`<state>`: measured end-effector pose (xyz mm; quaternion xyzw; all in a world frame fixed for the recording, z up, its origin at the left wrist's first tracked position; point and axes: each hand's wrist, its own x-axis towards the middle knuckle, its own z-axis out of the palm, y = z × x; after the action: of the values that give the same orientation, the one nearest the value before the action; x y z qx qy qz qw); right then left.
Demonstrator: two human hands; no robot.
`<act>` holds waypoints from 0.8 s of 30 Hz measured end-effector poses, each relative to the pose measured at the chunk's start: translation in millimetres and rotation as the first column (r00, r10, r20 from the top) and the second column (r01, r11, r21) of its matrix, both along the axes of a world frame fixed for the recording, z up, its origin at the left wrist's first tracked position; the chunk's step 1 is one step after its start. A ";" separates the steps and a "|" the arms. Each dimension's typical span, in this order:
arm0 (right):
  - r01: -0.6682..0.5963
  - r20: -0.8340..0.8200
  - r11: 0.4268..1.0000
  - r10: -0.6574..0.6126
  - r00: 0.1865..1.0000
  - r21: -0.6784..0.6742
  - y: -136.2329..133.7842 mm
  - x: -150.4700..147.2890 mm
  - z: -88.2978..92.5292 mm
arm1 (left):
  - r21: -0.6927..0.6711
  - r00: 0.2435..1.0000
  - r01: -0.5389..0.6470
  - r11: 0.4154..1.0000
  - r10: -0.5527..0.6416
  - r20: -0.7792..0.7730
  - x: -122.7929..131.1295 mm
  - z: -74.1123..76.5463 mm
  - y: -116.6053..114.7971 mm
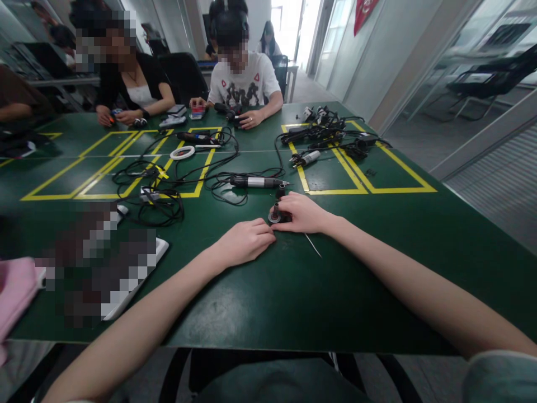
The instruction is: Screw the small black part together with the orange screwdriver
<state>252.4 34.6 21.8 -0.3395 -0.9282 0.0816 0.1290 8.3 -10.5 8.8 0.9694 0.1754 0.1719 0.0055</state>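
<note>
My bench (310, 302) has a green top, marked into rectangles with yellow tape (335, 192). On it, in front of me, lies a corded screwdriver (258, 183) with a silver barrel. Left of that screwdriver I see a tangle of black cable (161, 210); beyond it to the left, a white ring (182, 153) and a second, black driver (197, 137). To its right and beyond sit a heap of black cabled tools (321, 130) and a silver-bodied tool (307, 159). Nearer me than the screwdriver, to its right, a thin pale rod (313, 246) lies at a slant.
</note>
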 end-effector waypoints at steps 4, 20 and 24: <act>0.011 0.002 1.000 -0.011 1.000 -0.002 -0.5 0.4 -0.3 | -0.098 0.994 -0.075 0.992 0.082 0.075 -14.1 1.4 8.4; 0.139 -0.138 0.989 -0.145 0.980 -0.050 -25.8 35.2 18.4 | -0.239 0.954 -0.184 0.953 0.232 0.188 -18.0 -5.1 18.6; 0.447 -0.126 0.890 -0.455 0.881 -0.087 -51.4 105.0 30.8 | -0.230 0.950 -0.221 0.948 0.262 0.169 -14.2 -7.8 17.4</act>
<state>357.4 -16.7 52.6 -0.5429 -0.8094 0.0991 0.2009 -5.9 7.0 1.0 0.9126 0.3087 0.2475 0.1029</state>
